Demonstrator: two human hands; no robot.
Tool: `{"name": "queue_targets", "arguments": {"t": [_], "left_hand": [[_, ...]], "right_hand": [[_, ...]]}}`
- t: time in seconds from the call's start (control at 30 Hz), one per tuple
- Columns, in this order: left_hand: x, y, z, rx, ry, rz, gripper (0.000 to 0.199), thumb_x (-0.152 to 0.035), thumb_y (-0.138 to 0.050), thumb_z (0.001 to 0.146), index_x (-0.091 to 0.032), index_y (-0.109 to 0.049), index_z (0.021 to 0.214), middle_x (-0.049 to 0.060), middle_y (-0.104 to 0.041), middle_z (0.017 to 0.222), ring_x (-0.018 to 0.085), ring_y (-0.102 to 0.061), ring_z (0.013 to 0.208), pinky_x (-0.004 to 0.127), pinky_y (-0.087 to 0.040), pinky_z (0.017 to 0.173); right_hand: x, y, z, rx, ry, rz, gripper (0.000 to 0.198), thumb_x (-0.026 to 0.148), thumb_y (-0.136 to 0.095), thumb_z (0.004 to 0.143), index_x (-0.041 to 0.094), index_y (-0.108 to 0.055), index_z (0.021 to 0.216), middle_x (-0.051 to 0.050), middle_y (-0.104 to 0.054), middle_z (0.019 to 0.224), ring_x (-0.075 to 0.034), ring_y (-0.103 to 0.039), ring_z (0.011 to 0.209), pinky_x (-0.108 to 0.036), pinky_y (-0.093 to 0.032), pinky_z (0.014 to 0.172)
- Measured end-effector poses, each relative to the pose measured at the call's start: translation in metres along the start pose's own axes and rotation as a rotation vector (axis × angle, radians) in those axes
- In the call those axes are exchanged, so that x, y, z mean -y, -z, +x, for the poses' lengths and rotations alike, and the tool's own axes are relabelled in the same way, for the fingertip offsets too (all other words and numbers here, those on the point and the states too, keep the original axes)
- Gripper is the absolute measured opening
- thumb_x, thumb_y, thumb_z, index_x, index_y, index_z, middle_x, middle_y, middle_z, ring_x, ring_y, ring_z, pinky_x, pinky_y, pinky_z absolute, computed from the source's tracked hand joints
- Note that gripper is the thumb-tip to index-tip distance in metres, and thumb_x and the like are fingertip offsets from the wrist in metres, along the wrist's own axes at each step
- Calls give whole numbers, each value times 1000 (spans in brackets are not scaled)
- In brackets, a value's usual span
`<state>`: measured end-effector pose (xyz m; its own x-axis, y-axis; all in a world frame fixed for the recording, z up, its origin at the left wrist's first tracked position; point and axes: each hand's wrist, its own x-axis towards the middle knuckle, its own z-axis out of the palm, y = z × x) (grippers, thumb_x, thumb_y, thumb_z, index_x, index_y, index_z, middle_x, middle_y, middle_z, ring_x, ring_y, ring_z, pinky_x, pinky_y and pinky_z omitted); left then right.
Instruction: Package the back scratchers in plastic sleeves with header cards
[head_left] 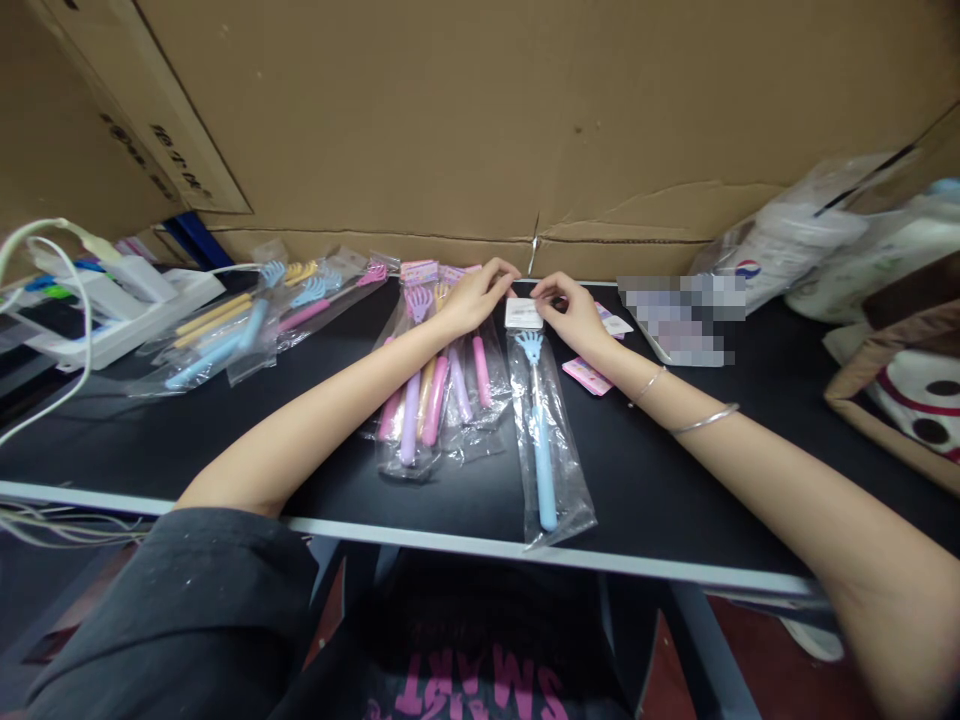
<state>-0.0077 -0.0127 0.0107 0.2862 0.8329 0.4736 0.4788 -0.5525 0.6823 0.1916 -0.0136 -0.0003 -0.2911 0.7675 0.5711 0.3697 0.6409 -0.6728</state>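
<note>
A light blue back scratcher (545, 465) lies in a clear plastic bag in front of me, its claw end pointing away. At the bag's top sits a small white card (523, 314). My left hand (480, 296) has its fingers pinched together at the card's upper left corner. My right hand (574, 312), fingers curled, grips the card's right edge. Beneath and beside my left forearm lie several bagged back scratchers (412, 420) in pink, purple and yellow, some with printed cards. More pink printed cards (587, 376) rest beside my right wrist, partly hidden by it.
More bagged back scratchers (217, 345) lie to the left, near a white power strip (127, 310) with cables. On the right are a blurred-out flat object (679, 325), a bagged cup (787, 245) and a brown-handled bag (862, 390). A cardboard wall (450, 120) closes the back.
</note>
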Motion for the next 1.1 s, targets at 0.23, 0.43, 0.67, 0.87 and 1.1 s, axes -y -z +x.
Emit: {"name": "queue_targets", "arguments": {"t": [0.23,0.43,0.67,0.87,1.1], "left_hand": [[-6,1,-3,99,20,126,21,-28,-53,94,-19,-64,109,1,-71,87,16,-64,81,27,-45,76],[-3,0,-2,110,-3,70,22,-19,-55,88,-19,-61,110,0,-71,84,13,-65,78,24,-43,72],[0,-2,-2,106,-17,11,24,-15,-55,85,-19,-60,108,-2,-70,80,13,-65,75,24,-43,72],[-4,-1,-3,117,-5,12,29,-10,-54,81,-18,-60,108,-2,-70,79,13,-64,76,25,-43,72],[-5,-1,-3,120,15,30,31,-11,-57,81,-17,-60,111,-1,-69,82,14,-66,79,26,-45,74]], "right_hand": [[3,1,-1,25,-5,-17,11,15,-55,78,24,-61,80,-2,-67,85,-19,-59,83,-38,-48,85],[-4,0,0,6,-26,67,22,18,-41,84,23,-62,80,-4,-69,92,-22,-62,96,-42,-45,96],[-8,-3,1,0,-94,51,12,20,-54,83,25,-59,92,-3,-67,90,-21,-62,90,-41,-50,91],[-12,-6,2,23,-87,27,22,13,-60,74,25,-58,93,-2,-68,92,-21,-62,90,-42,-50,90],[-12,-7,2,57,-88,40,30,7,-56,68,24,-58,93,-1,-66,90,-20,-61,87,-40,-49,87]]}}
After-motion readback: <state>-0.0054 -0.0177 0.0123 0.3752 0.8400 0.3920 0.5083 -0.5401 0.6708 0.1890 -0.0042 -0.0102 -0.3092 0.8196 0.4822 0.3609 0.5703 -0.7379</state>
